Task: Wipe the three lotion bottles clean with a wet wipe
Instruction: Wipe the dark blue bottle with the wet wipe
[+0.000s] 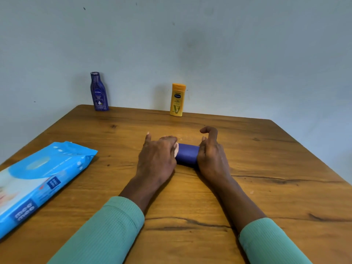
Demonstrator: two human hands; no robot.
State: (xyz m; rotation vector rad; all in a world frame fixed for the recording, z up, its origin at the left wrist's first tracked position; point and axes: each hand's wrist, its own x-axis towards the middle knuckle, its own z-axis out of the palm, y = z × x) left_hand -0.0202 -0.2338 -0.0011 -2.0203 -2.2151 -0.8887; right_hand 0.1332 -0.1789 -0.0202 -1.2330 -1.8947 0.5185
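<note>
A blue lotion bottle (187, 154) lies on its side in the middle of the wooden table (266, 168). My right hand (211, 157) grips its right end, with the index finger raised. My left hand (158, 157) curls over its left end and presses a small pale piece, apparently the wet wipe (176, 150), against the bottle. Most of the wipe is hidden under my fingers. A dark blue Nivea bottle (99, 92) stands upright at the table's far left edge by the wall. A yellow Vaseline bottle (177, 101) stands upright at the far edge, near the middle.
A light blue pack of wet wipes (38, 180) lies flat at the table's left side, its lid flap shut. A pale wall runs behind the far edge. My green sleeves reach in from the bottom.
</note>
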